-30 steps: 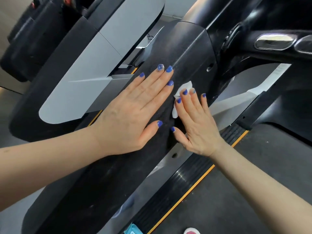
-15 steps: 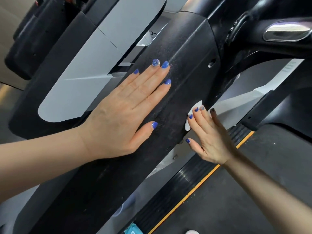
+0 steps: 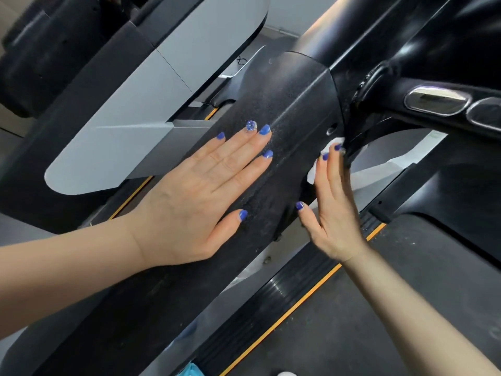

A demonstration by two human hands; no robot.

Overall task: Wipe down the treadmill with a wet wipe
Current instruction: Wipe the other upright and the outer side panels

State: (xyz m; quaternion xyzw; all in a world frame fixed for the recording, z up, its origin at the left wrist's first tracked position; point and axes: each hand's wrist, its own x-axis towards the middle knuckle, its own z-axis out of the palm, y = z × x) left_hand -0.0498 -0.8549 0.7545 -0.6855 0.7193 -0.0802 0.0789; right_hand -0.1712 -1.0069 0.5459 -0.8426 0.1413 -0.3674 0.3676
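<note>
Hands flat: left [image 3: 200,191] on grainy upright [image 3: 292,104], right [image 3: 333,204] seemingly pressing crumpled wipe [image 3: 315,169].

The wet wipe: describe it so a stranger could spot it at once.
Find the broad black textured treadmill upright running diagonally across the head view. On its right edge, the right hand presses flat fingers against the side. The wet wipe is the small crumpled white piece under those fingers, the only white thing against the black cover.

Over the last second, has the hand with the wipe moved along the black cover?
Yes. The right hand slid the wet wipe off the black cover's top face, around its right edge, toward the screw hole.
</note>
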